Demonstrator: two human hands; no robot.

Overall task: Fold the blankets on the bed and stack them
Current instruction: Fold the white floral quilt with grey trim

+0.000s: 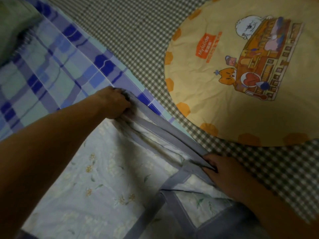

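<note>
Floral blanket (96, 183) with grey trim lies before me on the bed, its far edge bunched in layers. My left hand (114, 102) curls round that edge at its far end, gripping the grey trim. My right hand (222, 175) pinches the same edge nearer me, fingertips on the grey band. Under it lies a blue plaid blanket (43, 69). Beside them, on the checked sheet (131, 40), rests a yellow cartoon blanket (233, 94).
</note>
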